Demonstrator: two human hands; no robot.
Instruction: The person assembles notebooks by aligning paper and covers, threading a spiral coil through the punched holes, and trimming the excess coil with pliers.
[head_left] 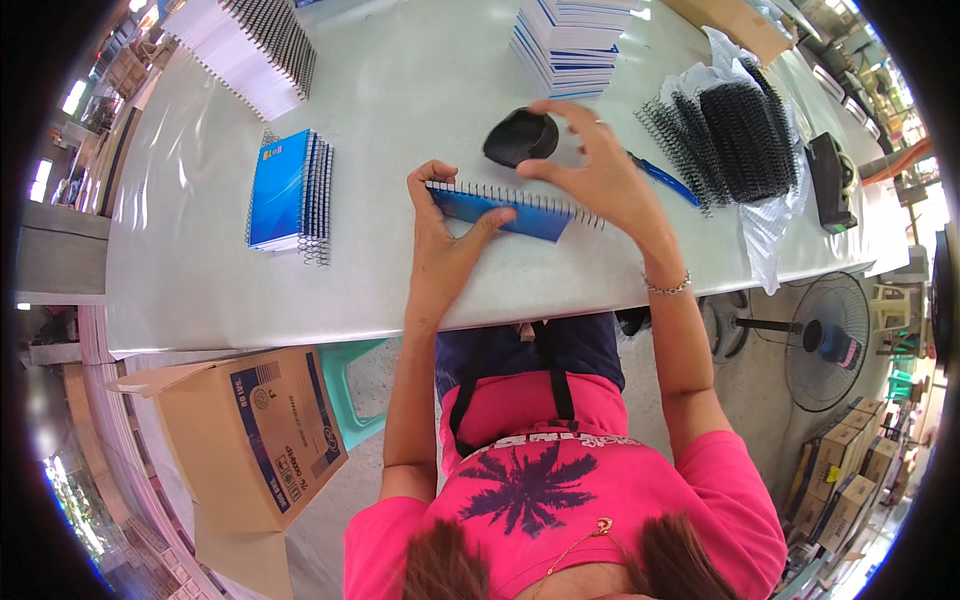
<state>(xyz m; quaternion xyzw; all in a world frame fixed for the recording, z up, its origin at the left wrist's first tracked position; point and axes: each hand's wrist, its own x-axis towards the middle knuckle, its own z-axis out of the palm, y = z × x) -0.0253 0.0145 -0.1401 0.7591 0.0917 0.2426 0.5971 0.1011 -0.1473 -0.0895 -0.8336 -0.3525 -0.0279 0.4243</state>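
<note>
Coiled notebooks (280, 192) look done; loose coils (745, 140) remain.
Left hand (440, 250) grips a blue notebook (538, 220), spiral (519, 198) jutting past it; right hand (608, 170) spreads wide.

Binding workshop — black coils (745, 135), cartons (848, 502)

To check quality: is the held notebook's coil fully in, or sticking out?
Sticking out: the spiral coil extends past the right end of the blue notebook.
</note>
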